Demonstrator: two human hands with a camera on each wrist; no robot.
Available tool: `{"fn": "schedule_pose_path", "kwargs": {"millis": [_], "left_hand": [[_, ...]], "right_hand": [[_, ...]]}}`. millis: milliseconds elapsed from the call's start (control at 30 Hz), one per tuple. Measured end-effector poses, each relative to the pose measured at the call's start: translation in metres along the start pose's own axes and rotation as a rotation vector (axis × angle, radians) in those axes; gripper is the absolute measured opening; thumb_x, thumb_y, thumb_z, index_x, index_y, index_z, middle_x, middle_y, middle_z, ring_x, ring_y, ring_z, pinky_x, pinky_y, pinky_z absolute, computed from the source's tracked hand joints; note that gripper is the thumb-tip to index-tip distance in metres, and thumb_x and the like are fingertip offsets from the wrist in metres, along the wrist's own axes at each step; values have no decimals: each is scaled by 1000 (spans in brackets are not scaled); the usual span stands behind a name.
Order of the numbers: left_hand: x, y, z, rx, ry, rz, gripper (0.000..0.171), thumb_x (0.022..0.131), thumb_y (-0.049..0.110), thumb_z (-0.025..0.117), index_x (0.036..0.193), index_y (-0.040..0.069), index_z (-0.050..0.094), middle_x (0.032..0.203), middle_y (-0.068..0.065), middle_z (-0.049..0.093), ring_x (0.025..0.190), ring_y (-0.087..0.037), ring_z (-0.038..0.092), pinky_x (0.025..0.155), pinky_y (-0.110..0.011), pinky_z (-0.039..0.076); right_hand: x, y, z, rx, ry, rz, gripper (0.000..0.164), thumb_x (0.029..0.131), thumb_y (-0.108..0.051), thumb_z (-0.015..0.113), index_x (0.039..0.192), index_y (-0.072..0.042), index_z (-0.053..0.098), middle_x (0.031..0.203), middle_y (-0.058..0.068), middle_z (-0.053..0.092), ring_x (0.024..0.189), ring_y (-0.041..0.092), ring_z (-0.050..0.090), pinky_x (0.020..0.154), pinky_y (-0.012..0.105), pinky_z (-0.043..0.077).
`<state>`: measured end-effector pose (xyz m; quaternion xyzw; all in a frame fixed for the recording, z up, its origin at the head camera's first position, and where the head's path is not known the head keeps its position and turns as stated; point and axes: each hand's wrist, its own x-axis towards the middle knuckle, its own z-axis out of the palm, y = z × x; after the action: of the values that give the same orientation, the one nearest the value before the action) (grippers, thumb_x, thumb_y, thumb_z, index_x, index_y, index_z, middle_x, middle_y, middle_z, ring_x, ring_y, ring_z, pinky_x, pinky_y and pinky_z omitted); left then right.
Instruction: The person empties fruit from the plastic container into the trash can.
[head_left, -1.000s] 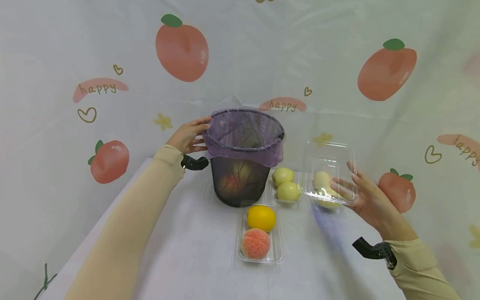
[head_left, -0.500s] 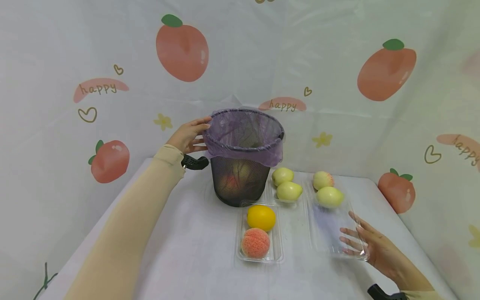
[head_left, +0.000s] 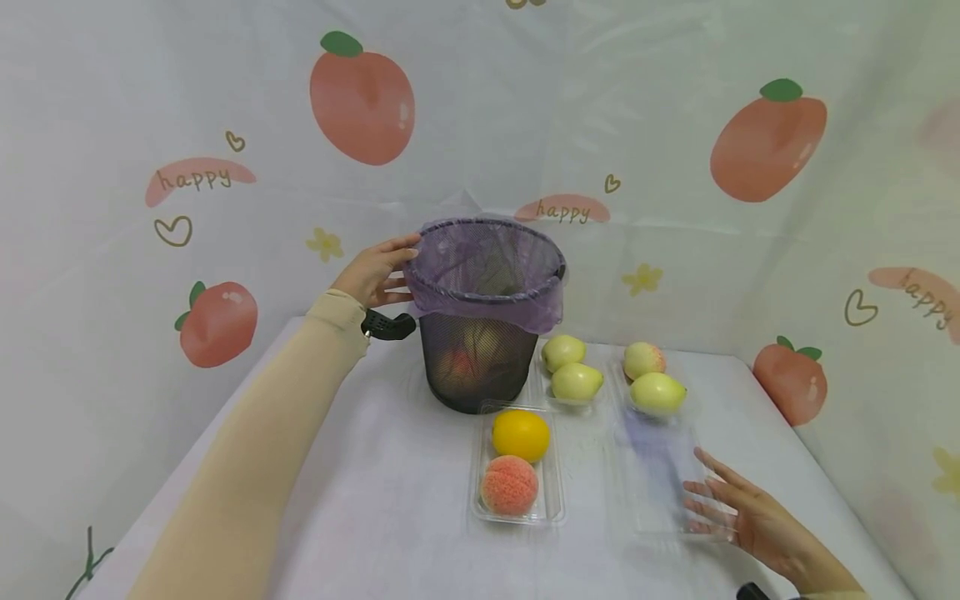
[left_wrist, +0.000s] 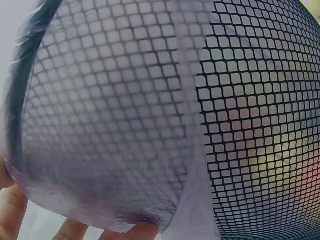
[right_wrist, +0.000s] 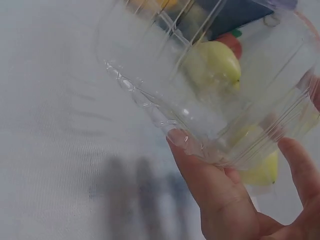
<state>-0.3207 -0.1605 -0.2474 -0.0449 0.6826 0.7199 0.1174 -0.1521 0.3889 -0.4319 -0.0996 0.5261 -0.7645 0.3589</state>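
Clear plastic makes the box (right_wrist: 200, 110) easy to misjudge: it is at the near right above the table (head_left: 375, 500), pinched at one edge by the right hand (head_left: 761, 523), and we think it could twist or knock the yellow-green fruit (head_left: 657, 393) farther back if that hold slips. We see thin, ribbed, glinting walls; its far edge we cannot trace surely. Farther left, the left hand (head_left: 373, 273) touches the lined bin (head_left: 480, 358), fingers spread.

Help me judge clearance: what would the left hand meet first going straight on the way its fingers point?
The purple liner on the mesh bin; the left hand seems to touch it, though exact contact is unclear.
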Motion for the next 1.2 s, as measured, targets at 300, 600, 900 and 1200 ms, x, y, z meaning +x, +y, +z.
{"fn": "schedule_pose_path", "kwargs": {"millis": [300, 600, 900, 1200], "left_hand": [[0, -1, -1, -2, -1, 0, 47, 102, 23, 51, 148, 30, 42, 157, 0, 28, 139, -32, 36, 108, -46, 41], [-1, 0, 0, -2, -1, -8, 47, 102, 24, 51, 147, 31, 42, 157, 1, 27, 140, -31, 35, 109, -45, 41], [1, -2, 0, -1, 8, -12, 47, 101, 25, 52, 147, 32, 43, 155, 1, 31, 138, -30, 38, 108, -44, 42], [-2, 0, -1, -3, -2, -8, 46, 102, 24, 52, 147, 32, 43, 155, 1, 31, 138, -30, 39, 108, -45, 41]], "right_hand": [[7, -4, -4, -65, -17, 19, 53, 108, -15, 21, 132, -52, 51, 129, -6, 54, 122, 17, 57, 103, 43, 46], [5, -14, -17, -66, -3, 153, 49, 109, -18, 26, 127, -53, 56, 131, -6, 58, 120, 19, 59, 102, 44, 47], [4, -11, -26, -52, 22, 203, 47, 108, -13, 33, 123, -47, 61, 130, -1, 58, 120, 25, 60, 103, 44, 46], [6, -11, -29, -27, -29, 197, 48, 108, -11, 31, 126, -45, 60, 130, -2, 59, 121, 22, 59, 103, 42, 47]]}}
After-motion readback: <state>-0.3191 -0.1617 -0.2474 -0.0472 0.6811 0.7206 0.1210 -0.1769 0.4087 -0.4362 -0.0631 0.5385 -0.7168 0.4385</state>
